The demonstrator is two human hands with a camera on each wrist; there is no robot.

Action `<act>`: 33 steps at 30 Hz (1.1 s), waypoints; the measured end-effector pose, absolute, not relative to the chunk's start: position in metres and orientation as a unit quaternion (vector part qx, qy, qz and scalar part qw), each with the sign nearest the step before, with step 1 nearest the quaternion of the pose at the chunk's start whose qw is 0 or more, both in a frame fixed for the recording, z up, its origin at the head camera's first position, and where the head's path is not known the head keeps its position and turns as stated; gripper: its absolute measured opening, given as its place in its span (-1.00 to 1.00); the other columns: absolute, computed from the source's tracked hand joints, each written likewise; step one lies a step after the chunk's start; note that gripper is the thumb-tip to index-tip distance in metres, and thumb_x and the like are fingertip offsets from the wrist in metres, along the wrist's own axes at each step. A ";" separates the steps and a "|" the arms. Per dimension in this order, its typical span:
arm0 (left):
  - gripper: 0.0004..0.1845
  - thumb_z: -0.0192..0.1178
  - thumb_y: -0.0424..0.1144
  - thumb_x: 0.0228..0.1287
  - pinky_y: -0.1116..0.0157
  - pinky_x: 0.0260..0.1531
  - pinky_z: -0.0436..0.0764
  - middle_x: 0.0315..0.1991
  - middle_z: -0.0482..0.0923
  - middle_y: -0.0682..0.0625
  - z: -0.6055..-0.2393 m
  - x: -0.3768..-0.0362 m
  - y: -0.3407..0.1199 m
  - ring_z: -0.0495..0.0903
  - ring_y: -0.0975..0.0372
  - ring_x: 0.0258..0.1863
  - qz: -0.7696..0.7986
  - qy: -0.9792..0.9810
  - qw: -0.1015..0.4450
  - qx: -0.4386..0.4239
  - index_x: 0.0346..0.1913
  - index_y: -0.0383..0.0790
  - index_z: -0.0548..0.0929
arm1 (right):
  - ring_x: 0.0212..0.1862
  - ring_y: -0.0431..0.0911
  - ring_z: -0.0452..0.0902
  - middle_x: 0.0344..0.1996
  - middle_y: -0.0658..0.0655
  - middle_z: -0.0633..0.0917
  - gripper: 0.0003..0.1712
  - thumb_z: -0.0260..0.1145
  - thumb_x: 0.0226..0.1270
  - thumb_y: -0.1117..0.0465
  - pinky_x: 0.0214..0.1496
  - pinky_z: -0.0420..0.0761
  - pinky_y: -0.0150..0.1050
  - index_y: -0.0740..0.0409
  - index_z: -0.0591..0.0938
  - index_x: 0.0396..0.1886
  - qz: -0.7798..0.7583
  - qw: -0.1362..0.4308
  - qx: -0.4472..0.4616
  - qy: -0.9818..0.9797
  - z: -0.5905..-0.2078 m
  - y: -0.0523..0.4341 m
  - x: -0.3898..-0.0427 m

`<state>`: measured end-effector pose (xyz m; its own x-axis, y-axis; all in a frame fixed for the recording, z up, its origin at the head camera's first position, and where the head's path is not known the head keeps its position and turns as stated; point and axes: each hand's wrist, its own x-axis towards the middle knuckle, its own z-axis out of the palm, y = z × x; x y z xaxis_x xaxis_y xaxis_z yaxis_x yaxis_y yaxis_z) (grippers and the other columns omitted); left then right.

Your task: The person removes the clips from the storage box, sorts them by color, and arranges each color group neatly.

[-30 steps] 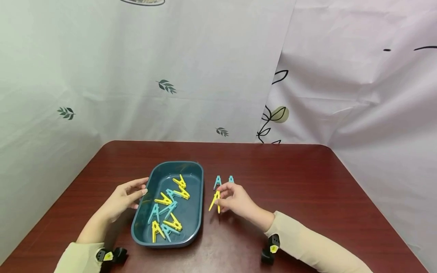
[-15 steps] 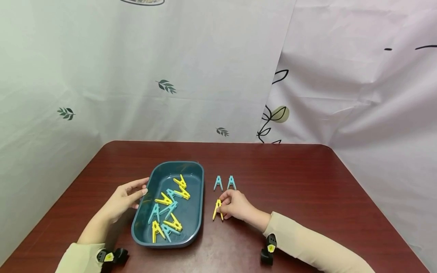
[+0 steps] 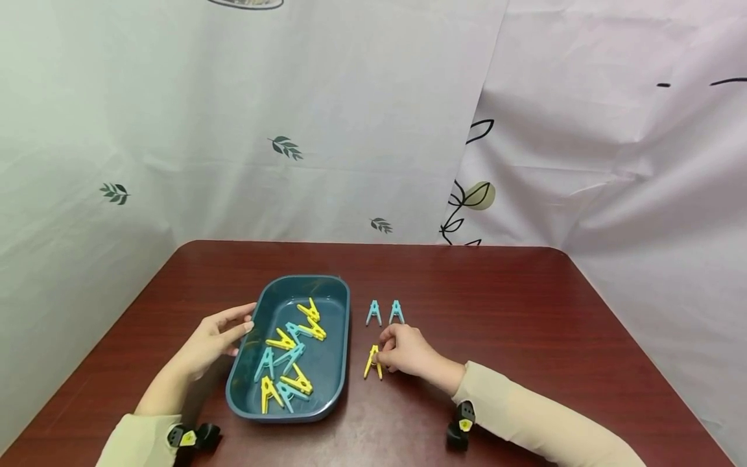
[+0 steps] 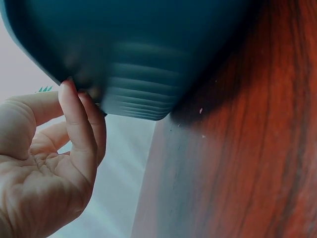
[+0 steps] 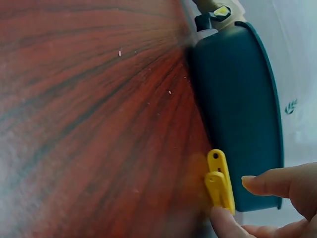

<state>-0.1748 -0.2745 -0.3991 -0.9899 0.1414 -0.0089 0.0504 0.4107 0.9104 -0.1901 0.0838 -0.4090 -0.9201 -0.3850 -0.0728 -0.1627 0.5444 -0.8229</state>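
Observation:
A dark teal tray [image 3: 345, 324] holds several yellow and teal clothespins. My left hand [image 3: 214, 337] rests against its left wall, fingers nearly straight; the left wrist view shows the fingertips [image 4: 74, 106] touching the tray's ribbed outer wall [image 4: 143, 74]. My right hand [image 3: 405, 351] lies on the table right of the tray, fingers curled at a yellow clothespin [image 3: 373, 362] that lies on the wood. In the right wrist view the thumb [image 5: 223, 220] touches the yellow clothespin [image 5: 219, 184] and a fingertip [image 5: 260, 182] hovers close beside it.
Two teal clothespins [image 3: 373, 312] [image 3: 396, 312] lie side by side on the dark red table [image 3: 525, 311], just beyond my right hand. Pale curtains hang behind the table. A black wrist camera [image 3: 461, 425] sits on my right sleeve.
My right hand has drawn the yellow clothespin nearer to me, away from the two teal ones, and lowered it onto the table. The left hand stays at the tray.

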 end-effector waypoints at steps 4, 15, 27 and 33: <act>-0.41 0.09 -0.18 0.39 0.26 -0.44 0.61 0.11 0.37 -0.35 -0.400 -0.174 -0.276 0.52 0.40 -0.28 0.540 0.839 0.041 0.053 0.37 -0.41 0.24 | -0.53 -0.23 0.51 -0.50 0.03 0.62 -0.63 0.41 0.05 0.27 -0.44 0.51 -0.36 0.37 0.58 -0.15 -0.385 0.071 -0.193 0.900 -0.399 0.084 -0.188; -0.41 0.10 -0.18 0.38 0.27 -0.45 0.61 0.04 0.39 -0.30 -0.399 -0.177 -0.275 0.53 0.34 -0.31 0.539 0.839 0.039 0.055 0.36 -0.40 0.26 | -0.25 -0.09 0.58 -0.27 0.15 0.66 -0.70 0.40 0.14 0.28 -0.21 0.59 -0.31 0.30 0.64 -0.12 -0.371 0.006 -0.302 0.878 -0.359 0.060 -0.176; -0.41 0.12 -0.18 0.37 0.27 -0.46 0.61 0.06 0.38 -0.32 -0.400 -0.177 -0.274 0.55 0.33 -0.30 0.539 0.840 0.039 0.051 0.36 -0.39 0.27 | -0.16 -0.19 0.57 -0.20 0.11 0.68 -0.65 0.39 0.19 0.20 -0.14 0.54 -0.48 0.27 0.66 -0.05 -0.267 0.019 -0.390 0.881 -0.356 0.009 -0.173; -0.40 0.12 -0.18 0.37 0.26 -0.46 0.62 0.05 0.38 -0.31 -0.401 -0.175 -0.274 0.55 0.33 -0.31 0.543 0.838 0.037 0.049 0.36 -0.39 0.27 | -0.10 -0.22 0.57 -0.16 0.07 0.70 -0.66 0.36 0.22 0.15 -0.15 0.53 -0.50 0.21 0.68 -0.05 -0.189 0.050 -0.399 0.896 -0.360 -0.010 -0.172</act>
<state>-0.1753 -0.2741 -0.4008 -0.9924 0.1225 -0.0080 0.0427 0.4058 0.9130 -0.1723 -0.0103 -0.3598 -0.6764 -0.7340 0.0609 -0.6962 0.6103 -0.3781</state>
